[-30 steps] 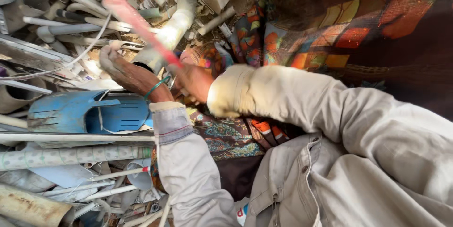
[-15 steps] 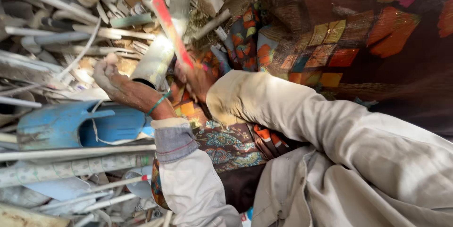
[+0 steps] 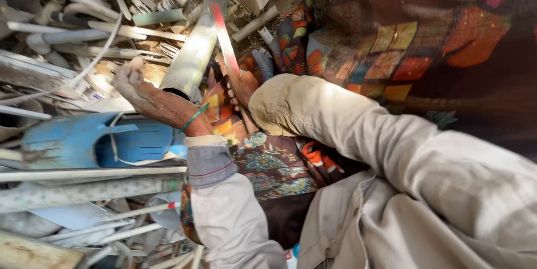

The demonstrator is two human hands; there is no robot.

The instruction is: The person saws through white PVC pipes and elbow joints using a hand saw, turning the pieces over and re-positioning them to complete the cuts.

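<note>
**Chopping a pipe in the scrap pile**

Head view: left hand (image 3: 137,87) grips the near end of a grey pipe (image 3: 193,56), fingers wrapped over it, pinning it against the pile (image 3: 67,51). Right hand (image 3: 241,87) is closed round the handle of a red-edged blade (image 3: 224,34), which lies across the pipe just beyond the left hand. A blue tub (image 3: 84,143) sits below the left wrist. To do it well, I judge: keep left fingers back from the blade line, hold the pipe steady, strike square.

Against half a second ago: the blade is lower and nearer the pipe; the left hand holds the same grip.
</note>
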